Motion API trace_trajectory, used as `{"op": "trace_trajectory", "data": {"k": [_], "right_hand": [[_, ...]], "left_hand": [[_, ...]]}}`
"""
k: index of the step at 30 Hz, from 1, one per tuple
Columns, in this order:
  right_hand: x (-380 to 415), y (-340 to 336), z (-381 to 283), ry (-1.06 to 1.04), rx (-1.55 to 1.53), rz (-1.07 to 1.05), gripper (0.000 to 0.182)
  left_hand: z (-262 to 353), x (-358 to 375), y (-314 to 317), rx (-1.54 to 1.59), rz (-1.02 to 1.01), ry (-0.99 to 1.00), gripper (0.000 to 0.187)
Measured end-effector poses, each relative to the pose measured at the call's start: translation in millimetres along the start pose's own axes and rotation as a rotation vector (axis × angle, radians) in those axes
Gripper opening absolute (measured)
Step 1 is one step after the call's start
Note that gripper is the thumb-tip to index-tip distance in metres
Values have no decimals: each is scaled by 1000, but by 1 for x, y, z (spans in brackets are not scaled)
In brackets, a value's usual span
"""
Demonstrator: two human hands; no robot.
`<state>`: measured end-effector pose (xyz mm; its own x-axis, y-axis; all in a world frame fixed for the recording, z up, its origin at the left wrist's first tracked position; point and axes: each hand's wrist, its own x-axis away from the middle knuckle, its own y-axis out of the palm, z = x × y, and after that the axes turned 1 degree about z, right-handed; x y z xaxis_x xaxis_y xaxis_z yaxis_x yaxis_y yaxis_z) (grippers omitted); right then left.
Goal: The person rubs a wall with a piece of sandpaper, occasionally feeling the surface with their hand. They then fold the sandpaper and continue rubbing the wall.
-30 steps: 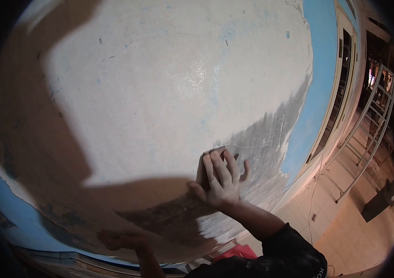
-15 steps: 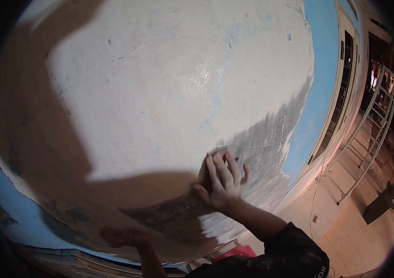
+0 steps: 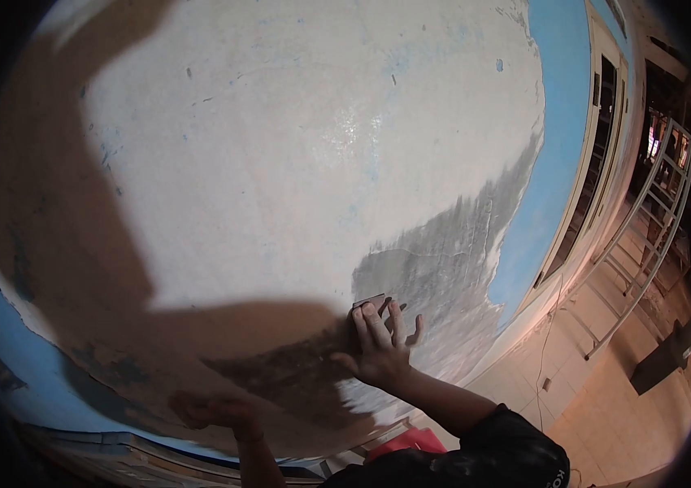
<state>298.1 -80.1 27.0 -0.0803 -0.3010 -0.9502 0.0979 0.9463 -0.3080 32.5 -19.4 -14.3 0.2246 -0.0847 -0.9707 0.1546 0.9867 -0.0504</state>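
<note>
My right hand [image 3: 378, 350] presses a thin flat piece with a dark edge [image 3: 370, 302] against the wall [image 3: 240, 195]. Its fingers lie over the piece, with the thumb spread to the left; most of the piece is hidden under them. Around the hand the wall shows a dark grey patch [image 3: 435, 260] with a streaky, ragged upper edge. Lower left, in shadow, my left hand [image 3: 214, 410] is held close to the wall, fingers loosely bent and apart, with nothing visible in it. Its outline is dim and slightly blurred.
Blue paint [image 3: 553, 154] borders the pale area on the right, beside a framed opening [image 3: 597, 154]. A metal ladder-like frame [image 3: 646, 244] stands farther right. A cable [image 3: 542, 358] runs over the tiled floor [image 3: 589, 407]. Something red [image 3: 408, 442] sits below my right arm.
My right hand has slid down and slightly left along the wall, uncovering more of the grey patch above it. The left hand has barely shifted.
</note>
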Motion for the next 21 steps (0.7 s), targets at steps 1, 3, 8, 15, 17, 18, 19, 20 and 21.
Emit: {"op": "trace_trajectory", "data": {"k": [1,3,8,15,17,18,19,20,21], "right_hand": [[0,2,2,-2,6,-5,62],[-19,-1,6,-30,67,-45,62],[-18,-2,5,-40,32,-36,60],[-21,-1,4,-61,-12,-11,72],[-29,-5,5,-59,-26,-18,73],[-31,-4,3,-54,-36,-18,73],[-13,1,2,-46,-60,-23,73],[7,7,-2,-11,-74,-27,69],[27,11,-7,24,-86,-34,66]], "left_hand": [[0,1,1,-15,-8,-12,54],[-4,2,-1,-24,-13,11,54],[-2,-1,2,-13,18,55,53],[-1,0,-1,-11,-23,23,54],[0,-1,-3,-19,-43,29,54],[-2,-1,-3,9,-36,26,55],[-4,1,-1,38,-25,20,55],[-4,2,2,68,-13,12,55],[-4,2,3,88,-6,14,55]]}}
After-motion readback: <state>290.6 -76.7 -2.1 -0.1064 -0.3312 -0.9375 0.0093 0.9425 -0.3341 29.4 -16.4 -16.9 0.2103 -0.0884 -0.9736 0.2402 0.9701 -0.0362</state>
